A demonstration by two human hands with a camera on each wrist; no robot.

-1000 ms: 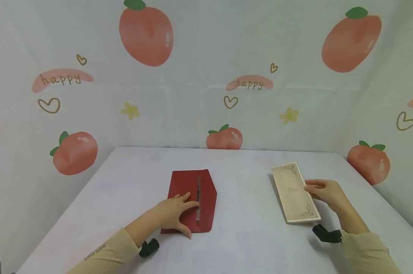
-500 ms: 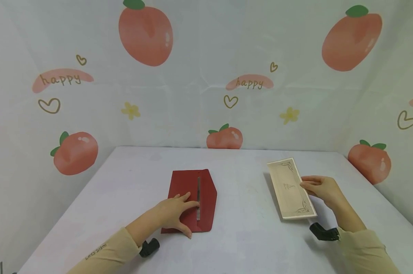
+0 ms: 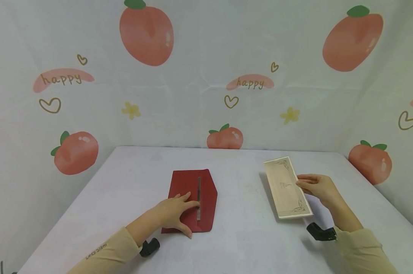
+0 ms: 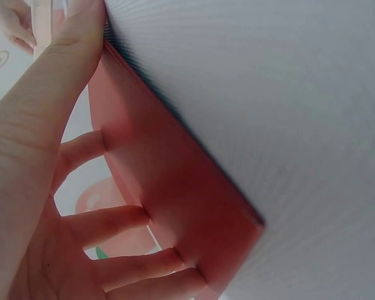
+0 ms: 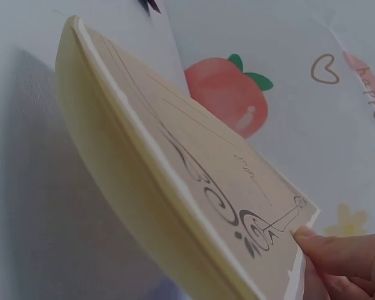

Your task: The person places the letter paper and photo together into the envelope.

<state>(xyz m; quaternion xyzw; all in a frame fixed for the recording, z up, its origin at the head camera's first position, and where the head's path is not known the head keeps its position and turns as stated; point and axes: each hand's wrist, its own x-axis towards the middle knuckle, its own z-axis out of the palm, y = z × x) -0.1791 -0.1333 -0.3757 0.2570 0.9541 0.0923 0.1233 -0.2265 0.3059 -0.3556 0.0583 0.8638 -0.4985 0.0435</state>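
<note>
A red envelope [image 3: 184, 181] lies on the table with its pointed flap to the right and a narrow silvery strip along the flap side. My left hand [image 3: 175, 213] rests on it with spread fingers, fingertips touching the paper and thumb by the near edge. In the left wrist view those fingertips press on the red envelope [image 4: 156, 162]. To the right, my right hand [image 3: 320, 190] pinches the right edge of a cream folded card [image 3: 286, 188] between thumb and fingers. The card is tilted above the table and has dark scrollwork in its corners; the right wrist view shows its layered edge [image 5: 131, 162].
A white table [image 3: 240, 243] backs onto a white curtain [image 3: 186, 49] printed with peaches, hearts and "happy". Black camera mounts [image 3: 320, 231] sit at the wrists. The card casts a shadow on the tabletop.
My right hand has moved a little left and away from me, carrying the cream card with it. My left hand and the red envelope have stayed in place.
</note>
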